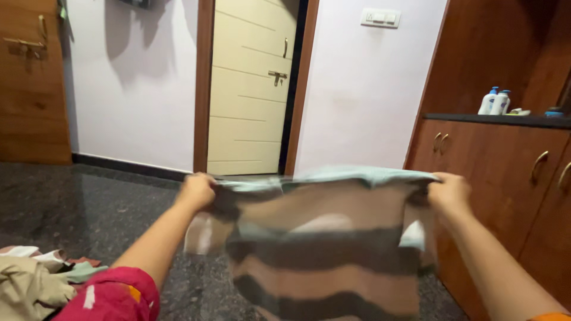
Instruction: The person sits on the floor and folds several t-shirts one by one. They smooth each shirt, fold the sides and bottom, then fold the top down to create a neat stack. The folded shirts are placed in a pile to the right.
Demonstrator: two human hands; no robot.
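Cream door (250, 89), lilac wall (357, 95), dark speckled floor (89, 202), wooden cabinets (505, 160).

We saw two bare forearms, each uncovered from elbow to wrist, with no watch, bangle or ring that we could make out on the left hand (196, 190) or the right hand (450, 191). At seven o'clock in the view we noted a bright pink garment (116, 297) with small white and orange marks. At five o'clock a sliver of orange cloth (550, 317) showed at the frame's edge.
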